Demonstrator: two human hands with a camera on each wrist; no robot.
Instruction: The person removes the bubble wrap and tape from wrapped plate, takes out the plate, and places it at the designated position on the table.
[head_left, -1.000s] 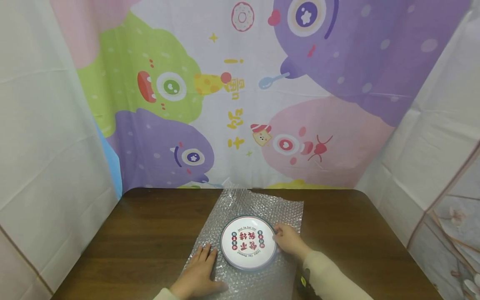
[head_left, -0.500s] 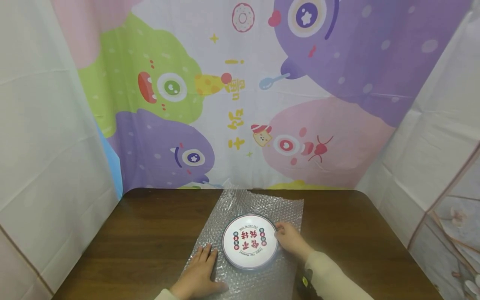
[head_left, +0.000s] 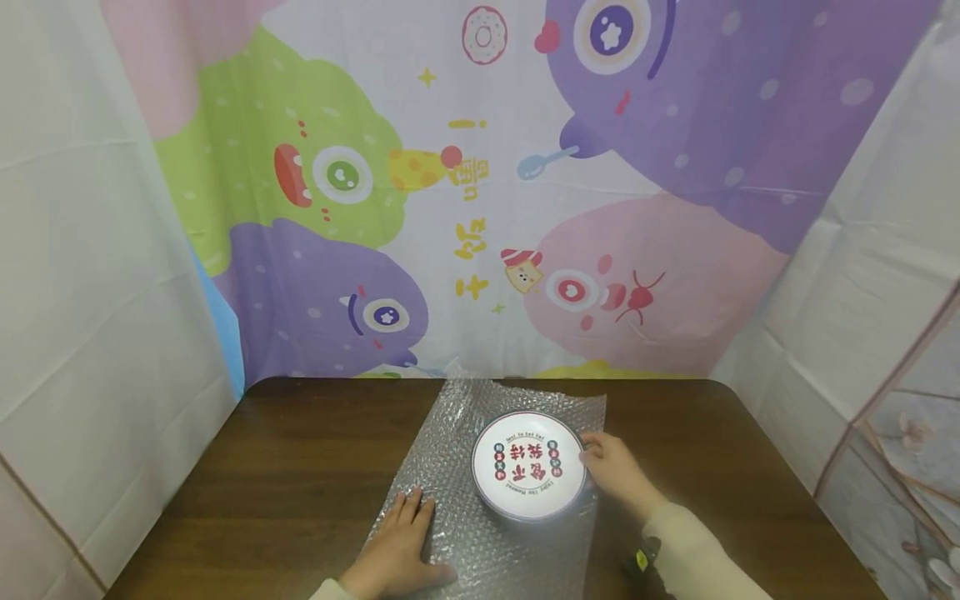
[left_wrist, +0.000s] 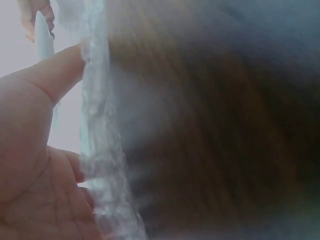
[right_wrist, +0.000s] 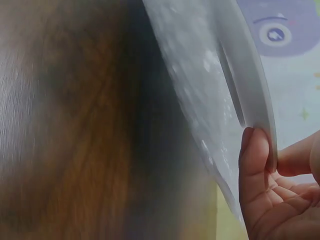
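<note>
A round white plate (head_left: 529, 467) with a dark rim, red characters and small lettering is above the bubble wrap (head_left: 442, 467). My right hand (head_left: 618, 477) pinches the plate's right rim between thumb and fingers. In the right wrist view the plate (right_wrist: 256, 75) stands apart from the bubble wrap (right_wrist: 192, 85), its underside foot ring showing. With fingers spread, my left hand (head_left: 399, 546) rests flat on the wrap's lower left part. Its palm and thumb (left_wrist: 60, 72) lie against the wrap in the left wrist view.
The brown wooden table (head_left: 300, 467) extends on both sides of the wrap. A cartoon-printed curtain (head_left: 480, 208) hangs behind it, with pale cloth walls left and right. A dark object with a yellow-green mark (head_left: 641, 559) shows by the right sleeve.
My right hand has carried the plate to the right and slightly toward the table's far edge. The left hand has stayed in place on the bubble wrap.
</note>
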